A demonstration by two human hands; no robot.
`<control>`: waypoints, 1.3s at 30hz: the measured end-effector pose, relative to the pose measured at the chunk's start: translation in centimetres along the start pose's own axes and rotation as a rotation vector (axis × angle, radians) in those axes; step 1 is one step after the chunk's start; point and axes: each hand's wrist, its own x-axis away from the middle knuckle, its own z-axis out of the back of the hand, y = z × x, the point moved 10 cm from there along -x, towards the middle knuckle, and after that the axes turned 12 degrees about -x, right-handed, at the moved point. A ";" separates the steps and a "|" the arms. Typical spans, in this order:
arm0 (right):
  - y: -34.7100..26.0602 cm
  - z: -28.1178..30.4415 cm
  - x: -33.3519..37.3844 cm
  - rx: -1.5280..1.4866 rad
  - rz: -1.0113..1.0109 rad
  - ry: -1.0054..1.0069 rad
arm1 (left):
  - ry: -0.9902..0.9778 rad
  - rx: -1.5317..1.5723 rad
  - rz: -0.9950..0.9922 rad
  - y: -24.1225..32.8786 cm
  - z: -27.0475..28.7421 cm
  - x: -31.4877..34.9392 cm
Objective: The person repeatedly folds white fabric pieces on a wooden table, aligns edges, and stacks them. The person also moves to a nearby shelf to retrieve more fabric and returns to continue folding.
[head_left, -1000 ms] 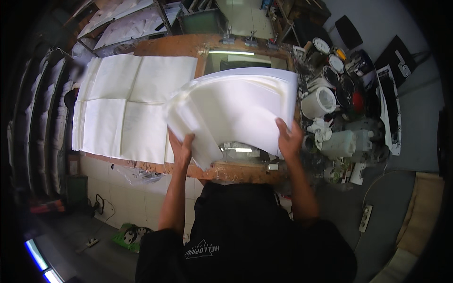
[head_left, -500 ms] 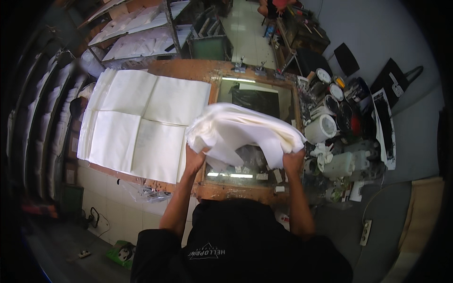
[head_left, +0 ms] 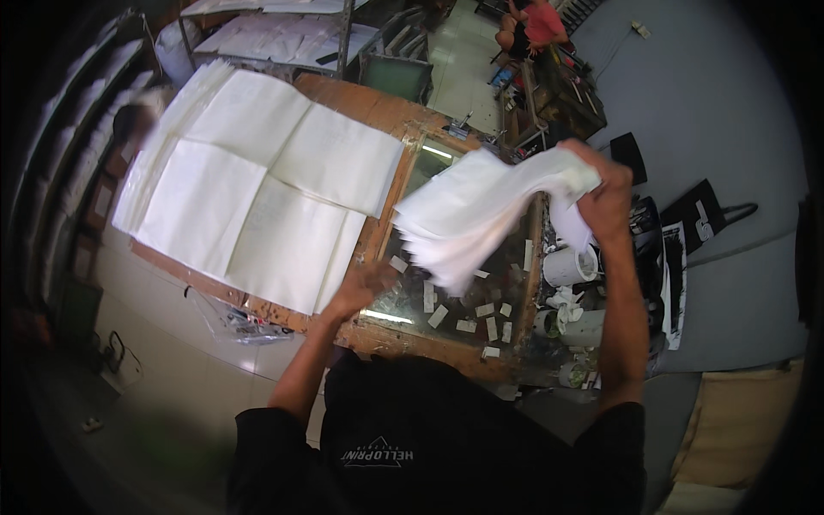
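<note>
My right hand (head_left: 606, 196) is raised, closed round one end of a bundle of thin white sheets (head_left: 472, 210). The bundle hangs tilted over a glass panel (head_left: 412, 296) in a wooden frame, its free edges fanned out towards the left. Whether the sheets are paper or cloth I cannot tell. My left hand (head_left: 365, 287) is off the bundle, somewhat blurred, with fingers reaching out over the frame's near left edge. Beside it on the left lie broad stacks of white sheets (head_left: 206, 180) in four-part layout on the wooden table (head_left: 352, 99).
Several small white pieces (head_left: 466, 326) lie scattered on the glass. A metal clamp (head_left: 457, 129) sits at the frame's far edge. Along the right stand a white tub (head_left: 570, 266) and other containers. Racks (head_left: 73, 163) line the left; a person in red (head_left: 542, 24) sits far off.
My left hand has let go of the bundle. My right hand has lifted its end up and to the right, and the free end now fans out. The view has turned.
</note>
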 end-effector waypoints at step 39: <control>-4.2 5.0 -14.3 0.568 -0.204 0.169 | 0.288 -0.948 -0.675 19.5 -21.1 -2.4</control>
